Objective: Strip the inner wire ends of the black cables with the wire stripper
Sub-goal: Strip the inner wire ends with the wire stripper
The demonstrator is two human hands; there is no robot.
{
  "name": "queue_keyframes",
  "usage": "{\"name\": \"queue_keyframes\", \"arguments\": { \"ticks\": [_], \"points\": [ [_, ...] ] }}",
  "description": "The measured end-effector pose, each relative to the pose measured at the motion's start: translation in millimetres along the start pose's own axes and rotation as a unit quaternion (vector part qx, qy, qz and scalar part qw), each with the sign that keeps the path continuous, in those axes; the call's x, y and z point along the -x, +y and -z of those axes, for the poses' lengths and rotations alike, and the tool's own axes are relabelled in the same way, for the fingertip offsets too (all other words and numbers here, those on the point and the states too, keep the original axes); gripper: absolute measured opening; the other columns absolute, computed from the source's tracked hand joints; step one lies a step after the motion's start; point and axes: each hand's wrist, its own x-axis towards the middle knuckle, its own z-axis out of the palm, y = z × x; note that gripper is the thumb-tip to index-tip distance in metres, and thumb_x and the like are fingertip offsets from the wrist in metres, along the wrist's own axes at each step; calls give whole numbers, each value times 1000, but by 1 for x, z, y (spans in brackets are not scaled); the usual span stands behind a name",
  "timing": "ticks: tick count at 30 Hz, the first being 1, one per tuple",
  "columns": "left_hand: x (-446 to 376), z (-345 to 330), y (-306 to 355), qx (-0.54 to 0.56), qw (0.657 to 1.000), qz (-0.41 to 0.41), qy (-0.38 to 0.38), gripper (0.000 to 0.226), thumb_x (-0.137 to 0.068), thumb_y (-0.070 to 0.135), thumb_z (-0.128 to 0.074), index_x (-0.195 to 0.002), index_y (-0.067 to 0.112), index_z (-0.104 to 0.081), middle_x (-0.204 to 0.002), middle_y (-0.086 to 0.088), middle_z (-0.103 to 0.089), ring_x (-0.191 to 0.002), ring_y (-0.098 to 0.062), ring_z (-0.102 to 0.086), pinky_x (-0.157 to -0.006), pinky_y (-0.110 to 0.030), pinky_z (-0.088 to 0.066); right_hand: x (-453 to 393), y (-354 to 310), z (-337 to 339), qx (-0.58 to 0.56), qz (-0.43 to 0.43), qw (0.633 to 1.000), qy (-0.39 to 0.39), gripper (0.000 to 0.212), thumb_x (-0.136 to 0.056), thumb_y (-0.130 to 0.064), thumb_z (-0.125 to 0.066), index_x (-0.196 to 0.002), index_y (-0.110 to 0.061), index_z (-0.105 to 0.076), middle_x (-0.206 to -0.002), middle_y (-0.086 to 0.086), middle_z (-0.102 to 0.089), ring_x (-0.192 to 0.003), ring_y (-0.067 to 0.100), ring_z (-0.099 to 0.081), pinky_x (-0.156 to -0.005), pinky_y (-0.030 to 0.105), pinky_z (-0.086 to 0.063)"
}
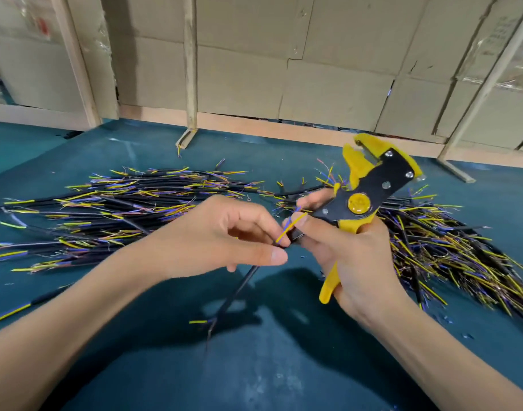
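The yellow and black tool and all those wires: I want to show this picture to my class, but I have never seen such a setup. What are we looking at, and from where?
The picture comes from a camera worn on a person's head, looking down at their own two bare hands; there is no machine. The right hand holds a yellow and black wire stripper, its head pointing up and away. The left hand pinches one black cable, whose thin yellow and blue inner wires stick up between the two hands. On the dark green table lie two heaps of similar cables, one on the left and one on the right.
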Motion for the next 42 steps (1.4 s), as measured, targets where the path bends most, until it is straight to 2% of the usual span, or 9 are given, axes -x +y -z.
{"name": "queue_keyframes", "arguments": {
  "ticks": [2,5,7,9,12,17,25,33,42],
  "points": [
    [-2,-2,-2,30,999,-20,41,10,-83,23,-72,-86,15,-77,-72,3,-71,-60,-7,-62,-55,-26,-54,-2,-1,-1,14,14,1000,21,23,-71,-2,-78,-82,-22,-74,-83,6,-73,-76,34,-69,-83,60,-55],
    [-6,-4,-4,80,991,-27,108,14,-88,23,-66,-79,20,-77,-83,-6,-74,-60,-16,-63,-45,-26,-47,-3,-5,-1,-33,3,999,24,23,-73,5,-73,-88,-13,-69,-81,10,-68,-75,38,-69,-80,57,-58],
    [-7,-7,-5,66,987,-32,144,16,-92,24,-64,-82,19,-76,-84,-2,-74,-54,-15,-56,-44,-19,-37,-2,-5,-1,-58,-17,998,2,27,-75,11,-73,-96,-3,-63,-80,15,-64,-72,39,-69,-76,52,-59],
    [-9,-8,-6,48,980,-45,186,17,-97,20,-62,-86,17,-75,-76,4,-70,-50,-13,-46,-45,-14,-33,-1,-3,-3,-63,-39,997,-12,32,-76,14,-74,-102,3,-59,-81,19,-60,-71,38,-66,-77,54,-59],
    [-10,-10,-6,46,968,-63,239,18,-100,17,-61,-86,17,-73,-64,11,-63,-49,-9,-37,-46,-13,-31,3,2,-6,-67,-61,995,-35,25,-80,13,-72,-100,3,-59,-78,19,-58,-70,36,-63,-77,58,-59],
    [-10,2,-2,50,938,-93,329,17,-92,27,-66,-77,20,-68,-62,14,-59,-47,2,-41,-47,-6,-30,9,4,-6,-89,-152,976,-125,3,-86,-3,-68,-86,-6,-67,-76,21,-60,-68,38,-65,-69,56,-58],
    [-5,5,5,9,941,-117,319,23,-93,25,-68,-72,18,-63,-48,18,-46,-44,1,-35,-46,-6,-26,12,9,-2,-75,-189,952,-231,5,-94,-5,-64,-92,0,-64,-82,22,-62,-73,40,-67,-74,59,-57],
    [-3,4,4,25,939,-125,320,15,-88,18,-74,-74,13,-70,-53,14,-56,-43,1,-43,-47,-5,-29,12,8,-2,-80,-191,950,-233,8,-90,-4,-64,-84,-1,-63,-76,21,-61,-68,38,-66,-73,62,-56],
    [-5,5,1,32,935,-132,327,19,-89,14,-74,-71,16,-69,-53,14,-54,-43,1,-40,-46,-5,-28,13,5,-2,-56,-200,946,-248,10,-92,1,-58,-82,0,-62,-74,21,-59,-65,37,-65,-72,63,-55]
  ]
}}
